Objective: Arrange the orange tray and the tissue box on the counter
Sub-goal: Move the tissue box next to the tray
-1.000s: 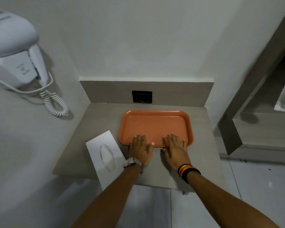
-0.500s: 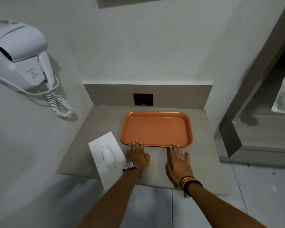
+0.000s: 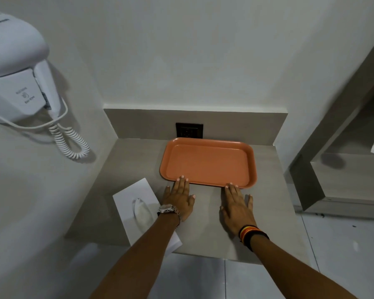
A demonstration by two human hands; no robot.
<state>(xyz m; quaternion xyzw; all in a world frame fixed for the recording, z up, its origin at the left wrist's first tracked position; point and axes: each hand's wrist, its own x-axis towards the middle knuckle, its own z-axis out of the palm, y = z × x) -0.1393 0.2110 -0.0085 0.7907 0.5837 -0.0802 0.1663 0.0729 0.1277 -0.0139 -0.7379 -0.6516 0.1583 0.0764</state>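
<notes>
Orange tray (image 3: 207, 162), smooth rounded-corner plastic, is set at 12 o'clock against the backsplash. Left hand (image 3: 178, 199) and right hand (image 3: 235, 207) are laid flat, released, fingertips touching its near rim, likely for pushing square. White tissue box (image 3: 138, 209) is skewed at 8 o'clock, overhanging the matte counter (image 3: 121, 169) edge.

Left hand (image 3: 179, 198) and right hand (image 3: 236, 205) lie flat, palms down, fingers extended forward.

White walls (image 3: 192, 50); wall-mounted hairdryer (image 3: 15, 67); tiled floor (image 3: 343, 244)
</notes>
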